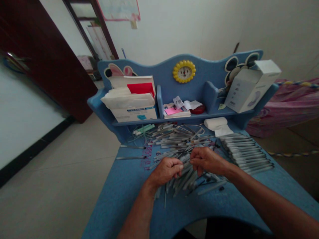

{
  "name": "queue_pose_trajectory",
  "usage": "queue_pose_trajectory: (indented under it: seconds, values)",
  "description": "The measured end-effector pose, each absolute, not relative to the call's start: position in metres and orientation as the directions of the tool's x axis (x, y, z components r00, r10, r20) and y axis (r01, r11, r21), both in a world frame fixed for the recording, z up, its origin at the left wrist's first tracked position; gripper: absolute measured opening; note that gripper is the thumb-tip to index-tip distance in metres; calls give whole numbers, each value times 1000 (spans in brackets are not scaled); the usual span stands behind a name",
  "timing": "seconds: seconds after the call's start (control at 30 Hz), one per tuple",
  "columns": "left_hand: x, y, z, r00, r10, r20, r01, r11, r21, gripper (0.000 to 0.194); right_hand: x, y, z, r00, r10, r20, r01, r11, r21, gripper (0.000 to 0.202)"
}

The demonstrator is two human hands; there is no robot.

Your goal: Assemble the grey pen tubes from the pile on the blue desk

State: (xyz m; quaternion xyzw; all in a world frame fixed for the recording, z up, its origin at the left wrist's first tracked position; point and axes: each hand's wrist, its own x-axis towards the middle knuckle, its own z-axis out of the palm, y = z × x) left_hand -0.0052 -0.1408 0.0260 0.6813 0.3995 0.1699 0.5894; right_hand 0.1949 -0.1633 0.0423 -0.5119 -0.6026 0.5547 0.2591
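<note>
My left hand [166,170] is closed above the middle of the desk, its thumb and fingers pressed together. Close to its right, my right hand [207,160] is also closed, with a small gap between the two. What either one pinches is too small and blurred to make out. Beneath and behind them spreads a loose heap of grey pen barrels [184,182], some with dark ends. Neatly lined-up capped pens [249,154] lie to the right. On the left, one slim pen [132,158] lies apart, with another above it.
The blue desk [117,199] has a raised shelf carrying a box of papers [134,114], a notepad pile [176,113] and a white carton [246,88]. A paper roll [215,123] lies below the shelf, and a small black piece [221,188] near the heap's front.
</note>
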Motion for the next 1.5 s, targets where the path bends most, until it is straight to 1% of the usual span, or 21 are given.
queue_pose_trajectory:
  seconds: [0.1, 0.2, 0.33, 0.43, 0.53, 0.77, 0.9, 0.97, 1.07, 1.13, 1.2, 1.23, 1.27, 1.33, 1.43, 1.5]
  values:
    - [-8, -140, 24, 600, 748, -284, 329, 93, 940, 24, 199, -161, 40, -339, 913, -227, 248, -147, -958, 10]
    - [-8, -138, 21, 572, 770, -283, 284, 137, 949, 23, 200, -159, 35, -306, 934, -186, 203, -127, -971, 11]
    - [-7, -138, 20, 545, 793, -272, 237, 165, 957, 23, 196, -158, 27, -262, 949, -173, 250, -106, -963, 9]
    - [-6, -137, 19, 531, 803, -270, 219, 178, 959, 22, 191, -157, 26, -261, 951, -166, 252, -99, -963, 15]
    - [-6, -137, 18, 530, 804, -270, 226, 174, 959, 21, 187, -157, 27, -256, 953, -164, 238, -102, -966, 18]
    - [-7, -137, 17, 542, 794, -277, 265, 152, 952, 20, 186, -156, 30, -263, 950, -171, 233, -110, -966, 16]
    - [-16, -133, 19, 543, 787, -292, 304, 141, 942, 19, 193, -154, 28, -177, 964, -198, 244, -152, -958, 13]
    - [-29, -129, 21, 524, 798, -298, 350, 117, 929, 19, 200, -151, 25, -114, 973, -202, 242, -170, -955, 12]
    - [-55, -120, 23, 450, 841, -300, 442, 82, 893, 17, 212, -145, 18, -7, 978, -207, 246, -199, -949, 12]
    - [-70, -114, 23, 368, 883, -292, 459, 101, 883, 17, 216, -142, 12, 46, 975, -216, 259, -221, -940, 11]
    - [-76, -111, 22, 257, 934, -248, 395, 133, 909, 20, 217, -139, 6, 72, 970, -233, 284, -244, -927, 10]
    - [-76, -110, 21, 203, 955, -218, 327, 144, 934, 21, 216, -138, 3, 78, 967, -241, 299, -254, -920, 9]
    - [-73, -110, 21, 159, 969, -190, 238, 149, 960, 23, 215, -136, 0, 81, 966, -247, 315, -260, -913, 9]
    - [-62, -111, 19, 125, 979, -163, 23, 161, 987, 24, 214, -134, -5, 85, 965, -248, 350, -262, -899, 11]
    - [-43, -115, 18, 143, 974, -174, -272, 208, 940, 22, 213, -132, -6, 114, 971, -211, 410, -239, -880, 21]
    - [-33, -117, 18, 135, 974, -181, -421, 222, 880, 19, 212, -136, -2, 136, 977, -166, 453, -210, -867, 25]
